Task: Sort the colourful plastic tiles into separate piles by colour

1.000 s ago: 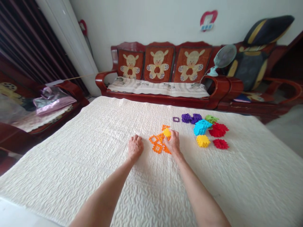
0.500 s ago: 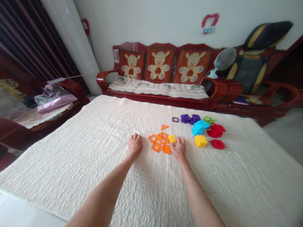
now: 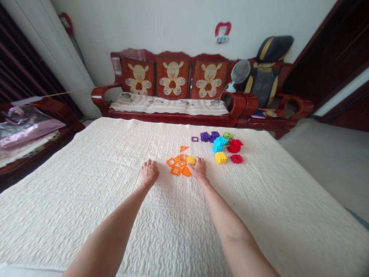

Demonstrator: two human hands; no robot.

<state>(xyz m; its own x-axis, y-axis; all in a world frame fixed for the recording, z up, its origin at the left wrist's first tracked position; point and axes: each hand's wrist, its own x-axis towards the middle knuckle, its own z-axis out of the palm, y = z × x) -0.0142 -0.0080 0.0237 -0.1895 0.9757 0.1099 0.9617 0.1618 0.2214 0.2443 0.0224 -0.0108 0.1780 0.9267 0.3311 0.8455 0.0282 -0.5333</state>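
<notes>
My left hand (image 3: 150,171) rests palm down on the quilted cover, its fingers slightly apart and holding nothing. To its right lies a flat group of orange interlocking plastic pieces (image 3: 175,170), some with cut-out centres. My right hand (image 3: 198,168) grips a yellow square interlocking piece (image 3: 190,161) between thumb and fingers, at the right edge of the orange group. The thumb partly covers the orange pieces there. A separate orange triangle frame (image 3: 183,148) lies just beyond the group.
Farther right on the cream quilted cover (image 3: 100,154) are stacks of yellow (image 3: 221,158), red (image 3: 235,146), blue (image 3: 219,144), green (image 3: 228,135) and purple (image 3: 205,137) pieces. A purple square frame (image 3: 195,139) lies beside them. A wooden sofa (image 3: 170,118) stands behind.
The camera view has turned right, so everything appears shifted left. My right hand still holds the yellow piece by the orange group; my left hand stays on the cover.
</notes>
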